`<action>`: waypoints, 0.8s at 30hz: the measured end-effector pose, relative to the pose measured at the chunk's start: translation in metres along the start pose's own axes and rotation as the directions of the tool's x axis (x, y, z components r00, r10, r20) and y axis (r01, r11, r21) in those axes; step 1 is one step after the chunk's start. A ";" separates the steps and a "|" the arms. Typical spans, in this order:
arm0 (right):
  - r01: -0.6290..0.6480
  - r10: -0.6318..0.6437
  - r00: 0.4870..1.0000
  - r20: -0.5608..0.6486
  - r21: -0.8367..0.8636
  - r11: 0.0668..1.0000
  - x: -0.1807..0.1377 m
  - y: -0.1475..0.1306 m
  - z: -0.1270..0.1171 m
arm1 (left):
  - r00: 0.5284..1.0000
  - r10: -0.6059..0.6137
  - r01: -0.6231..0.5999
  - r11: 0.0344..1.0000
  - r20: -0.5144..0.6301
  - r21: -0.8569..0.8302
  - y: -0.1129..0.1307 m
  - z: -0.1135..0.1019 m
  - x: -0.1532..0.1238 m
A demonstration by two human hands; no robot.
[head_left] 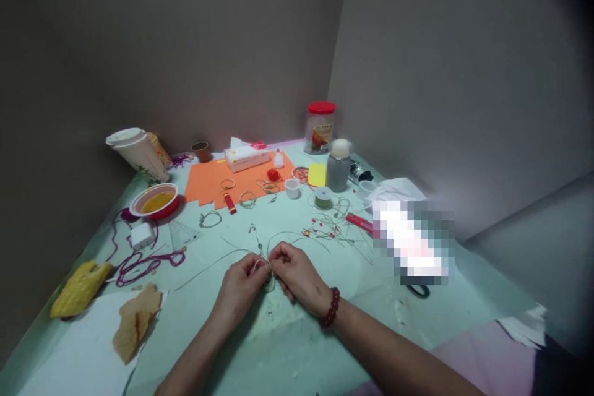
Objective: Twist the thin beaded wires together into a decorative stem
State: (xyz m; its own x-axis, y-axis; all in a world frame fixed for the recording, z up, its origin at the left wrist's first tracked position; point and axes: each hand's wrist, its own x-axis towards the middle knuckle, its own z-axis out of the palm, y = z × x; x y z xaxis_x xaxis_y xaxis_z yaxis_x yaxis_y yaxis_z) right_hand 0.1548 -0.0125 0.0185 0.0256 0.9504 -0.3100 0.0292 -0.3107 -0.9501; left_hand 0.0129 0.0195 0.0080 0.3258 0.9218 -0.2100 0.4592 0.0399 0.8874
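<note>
My left hand (244,279) and my right hand (297,272) meet over the pale green table (260,346), fingertips pinched together on a small loop of thin wire (261,265). Long wire ends (218,260) trail out left and curve off to the right of the hands. A dark red bead bracelet (330,308) sits on my right wrist. Just beyond the hands lie loose wire stems with tiny red bits (325,229).
An orange sheet (208,179) with wire rings, a tissue box (245,154), a red-lidded jar (320,127), a grey bottle (338,167), a wire spool (323,197), stacked cups (137,151), a red bowl (155,201), a purple cord (143,263) and scissors (417,289) surround me.
</note>
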 end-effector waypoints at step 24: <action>0.074 -0.092 0.992 -0.084 -0.200 0.977 -0.006 0.001 0.007 | 0.999 -0.053 0.052 0.981 0.000 -0.186 -0.008 -0.002 0.003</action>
State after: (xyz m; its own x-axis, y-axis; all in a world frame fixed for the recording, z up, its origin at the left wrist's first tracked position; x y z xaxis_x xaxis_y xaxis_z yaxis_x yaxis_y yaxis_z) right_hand 0.1478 -0.0186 0.0188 0.1063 0.9704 -0.2167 0.2300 -0.2360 -0.9441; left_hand 0.0088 0.0222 0.0013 0.3007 0.9185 -0.2567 0.3139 0.1588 0.9361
